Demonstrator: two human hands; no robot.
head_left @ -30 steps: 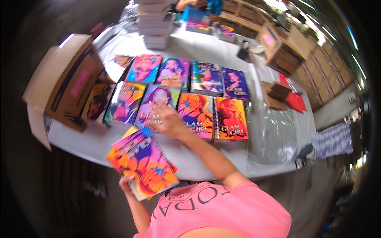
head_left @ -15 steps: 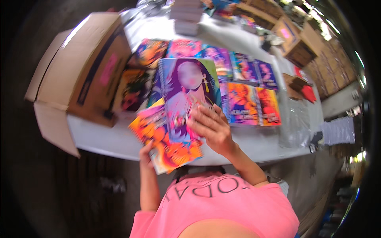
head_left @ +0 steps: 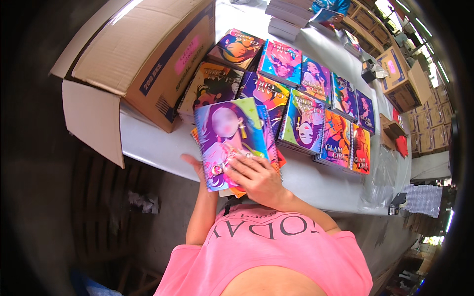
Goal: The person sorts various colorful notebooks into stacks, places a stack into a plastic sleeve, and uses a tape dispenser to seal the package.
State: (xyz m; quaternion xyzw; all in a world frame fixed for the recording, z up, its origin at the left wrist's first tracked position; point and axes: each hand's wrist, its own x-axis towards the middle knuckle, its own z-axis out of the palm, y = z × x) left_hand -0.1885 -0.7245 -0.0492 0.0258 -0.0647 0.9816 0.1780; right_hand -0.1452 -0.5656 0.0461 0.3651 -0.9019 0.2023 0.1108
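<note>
Between my hands, just over the table's near edge, is a small stack of spiral notebooks. Its top notebook [head_left: 224,148] has a purple and green cover with a long-haired figure. My left hand [head_left: 199,170] holds the stack at its lower left, the thumb showing beside the wire binding and the other fingers hidden underneath. My right hand [head_left: 254,178] grips the lower right corner, its fingers lying across the top cover and its thumb out of sight. Under the top one, other notebooks [head_left: 268,129] stick out at the right, with orange edges below.
Piles of bright spiral notebooks [head_left: 301,121] stand in rows on the white table [head_left: 153,148]. A large open carton [head_left: 163,74] is at the left, its flap hanging over the edge. Another carton [head_left: 400,76], a person's blue sleeve [head_left: 335,6] and grey book stacks [head_left: 289,19] are farther back.
The purple notebook has come down toward me and now lies over the orange one, which was fanned out at the lower left. My left hand has moved up and right. The view has shifted.
</note>
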